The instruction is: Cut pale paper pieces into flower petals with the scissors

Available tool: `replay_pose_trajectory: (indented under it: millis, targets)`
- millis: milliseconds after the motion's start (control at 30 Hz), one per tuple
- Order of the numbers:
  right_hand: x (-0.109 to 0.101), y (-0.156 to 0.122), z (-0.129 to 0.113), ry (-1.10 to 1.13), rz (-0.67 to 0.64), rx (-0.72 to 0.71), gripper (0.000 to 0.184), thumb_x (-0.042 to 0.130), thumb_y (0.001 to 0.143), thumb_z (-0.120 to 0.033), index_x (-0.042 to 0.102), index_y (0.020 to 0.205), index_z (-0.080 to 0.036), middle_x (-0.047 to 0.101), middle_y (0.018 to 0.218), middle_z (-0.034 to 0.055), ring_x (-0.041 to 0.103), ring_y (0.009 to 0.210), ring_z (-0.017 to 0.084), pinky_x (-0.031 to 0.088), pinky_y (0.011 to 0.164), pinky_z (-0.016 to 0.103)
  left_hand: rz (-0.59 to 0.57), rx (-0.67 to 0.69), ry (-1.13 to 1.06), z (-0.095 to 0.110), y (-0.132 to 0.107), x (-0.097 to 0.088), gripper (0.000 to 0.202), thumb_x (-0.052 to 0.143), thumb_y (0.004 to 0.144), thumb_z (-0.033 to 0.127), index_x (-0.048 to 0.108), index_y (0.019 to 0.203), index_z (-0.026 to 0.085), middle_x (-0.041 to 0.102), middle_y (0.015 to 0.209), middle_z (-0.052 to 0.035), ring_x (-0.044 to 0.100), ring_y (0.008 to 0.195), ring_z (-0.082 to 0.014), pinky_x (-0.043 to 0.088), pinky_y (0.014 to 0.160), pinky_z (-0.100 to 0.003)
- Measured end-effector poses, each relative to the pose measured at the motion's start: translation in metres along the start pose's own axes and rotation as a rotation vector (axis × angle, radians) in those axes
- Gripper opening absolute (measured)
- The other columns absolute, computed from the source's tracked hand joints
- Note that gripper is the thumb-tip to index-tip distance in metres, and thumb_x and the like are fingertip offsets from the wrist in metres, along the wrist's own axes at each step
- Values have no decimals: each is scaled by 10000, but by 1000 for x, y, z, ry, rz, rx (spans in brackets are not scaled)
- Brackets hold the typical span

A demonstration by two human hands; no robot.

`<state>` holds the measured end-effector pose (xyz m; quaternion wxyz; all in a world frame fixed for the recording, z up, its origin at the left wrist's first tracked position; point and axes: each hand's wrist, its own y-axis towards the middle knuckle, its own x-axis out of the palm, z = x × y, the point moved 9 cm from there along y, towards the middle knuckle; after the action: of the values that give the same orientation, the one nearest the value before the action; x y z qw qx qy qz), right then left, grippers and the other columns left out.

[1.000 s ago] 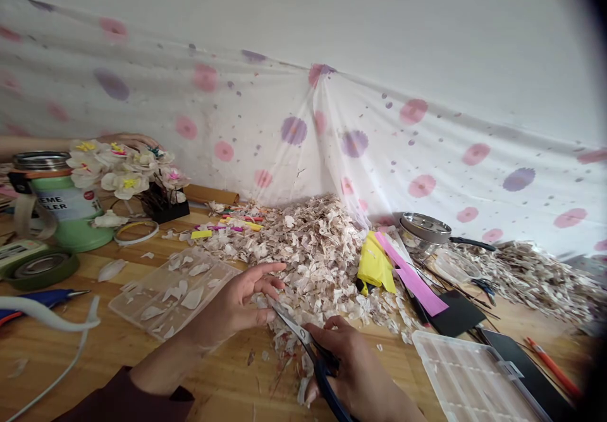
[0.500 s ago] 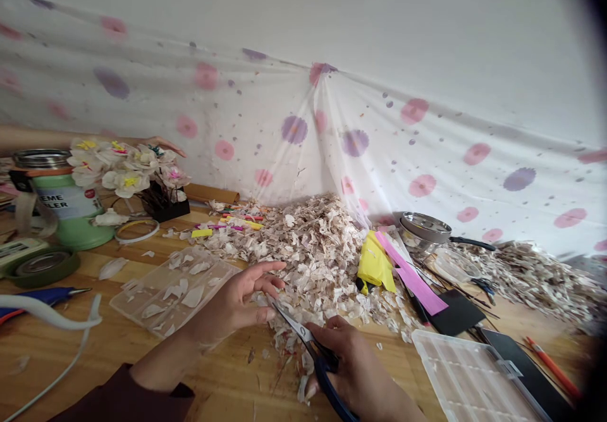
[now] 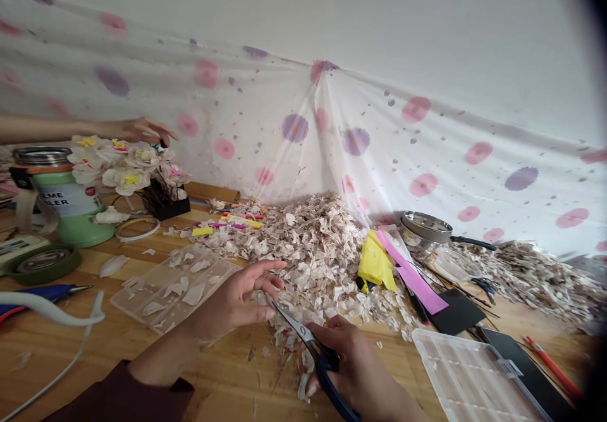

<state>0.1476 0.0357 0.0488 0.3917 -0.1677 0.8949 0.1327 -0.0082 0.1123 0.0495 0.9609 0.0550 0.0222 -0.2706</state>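
Note:
My right hand [image 3: 348,352] is wrapped round the dark blue handles of a pair of scissors [image 3: 327,371]. The blades point up and to the left, nearly together, and their tips reach the thumb of my left hand [image 3: 241,298]. That hand is held above the table with its fingers curved and apart, and I see nothing between them. A big heap of pale, dry petal-like flakes [image 3: 313,238] spreads behind both hands. Some flakes lie below the scissors. Under my left forearm is a clear plastic divided tray [image 3: 137,302] with several larger petals on it.
Left stand a green tumbler [image 3: 76,210], white artificial flowers [image 3: 128,169] in a black pot and green tape [image 3: 42,264]. Another person's hand [image 3: 147,130] is behind them. Right lie yellow paper [image 3: 377,260], a pink strip [image 3: 422,289], a second divided box [image 3: 469,371] and a steel pan [image 3: 427,224].
The other person's hand behind the flowers has lifted and shifted slightly left, its fingers now bent. My own hands and the scissors have hardly moved.

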Motion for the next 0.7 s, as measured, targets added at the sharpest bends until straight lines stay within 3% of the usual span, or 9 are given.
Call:
replay_pose_trajectory:
  millis: [367, 600, 700]
  targets:
    - [3, 0, 2, -16, 6, -13, 180, 673, 842, -374, 659, 785, -203, 556, 679, -7, 489, 685, 147, 352, 600, 226, -35, -4, 59, -4, 1, -1, 683, 735, 711, 309, 475, 1339, 258, 639, 910, -43, 533, 1162, -298, 449, 771, -323]
    - [3, 0, 7, 1, 30, -16, 186, 680, 830, -368, 647, 769, -195, 530, 665, -11, 474, 672, 139, 325, 586, 219, -39, -18, 51, -5, 3, -1, 693, 747, 699, 293, 475, 1336, 261, 648, 874, -25, 533, 1159, -283, 420, 832, -337]
    - [-1, 1, 15, 38, 106, 2, 240, 678, 818, -392, 602, 718, -187, 538, 679, -5, 473, 677, 141, 322, 586, 223, 7, -60, -30, -9, 3, -2, 684, 762, 690, 291, 497, 1320, 255, 655, 890, -27, 547, 1126, -274, 422, 830, -333]
